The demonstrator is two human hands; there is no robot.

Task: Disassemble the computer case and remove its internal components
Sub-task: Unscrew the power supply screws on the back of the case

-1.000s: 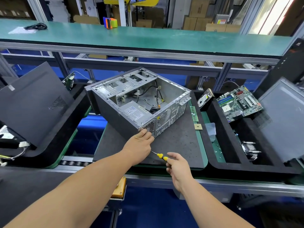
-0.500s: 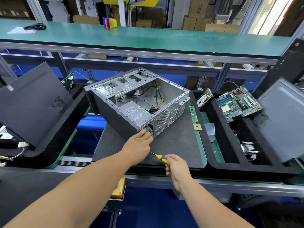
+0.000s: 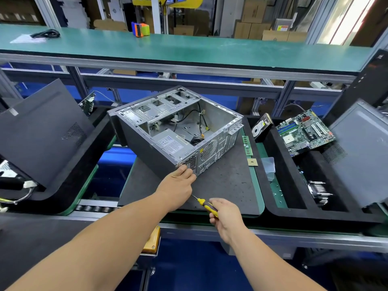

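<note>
The case lies on its side on the dark mat, open face up, set at a slant. Inside: the power supply in the near corner, black cables across the floor, drive bays at the far end. The right tray holds a motherboard leaning on a panel, a hard drive propped on its left wall, and a heatsink at the near end. A RAM stick and a CPU lie on the mat's right edge. Your left hand touches the case's near corner, fingers curled there; whether it pinches anything, you cannot tell. Your right hand grips a yellow screwdriver, tip toward the left hand.
</note>
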